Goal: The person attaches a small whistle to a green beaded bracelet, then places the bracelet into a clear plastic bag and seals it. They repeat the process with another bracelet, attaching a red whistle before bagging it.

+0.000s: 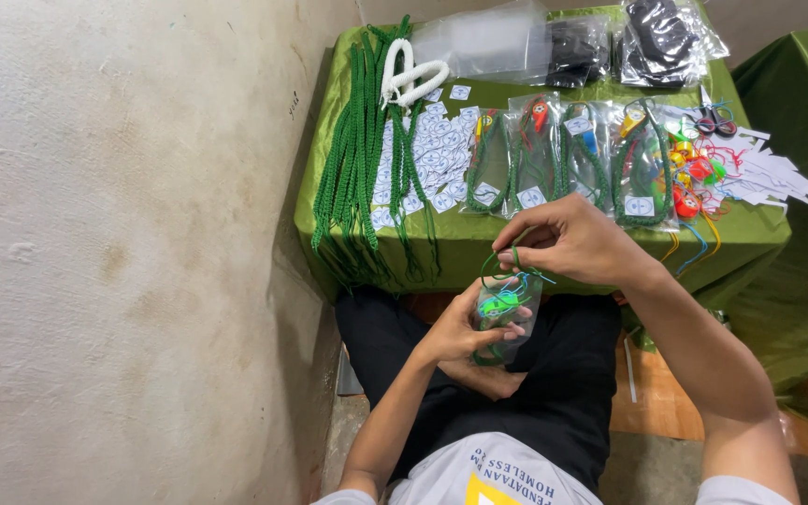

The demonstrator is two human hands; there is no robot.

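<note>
My left hand [465, 339] holds a small clear plastic bag [507, 313] over my lap, with a bright green plastic piece and green cord inside it. My right hand [568, 241] is just above it, fingers pinched on the green cord [507, 265] that loops out of the bag's mouth. Both hands sit in front of a low table covered in green cloth [479, 245].
On the table lie a bundle of green cords [355, 150], a white cord [409, 79], several small white paper labels [432, 159], several filled clear bags [563, 159], loose coloured plastic pieces [699, 168], paper slips [778, 178] and bags of dark items [666, 37]. A plaster wall [123, 243] stands at left.
</note>
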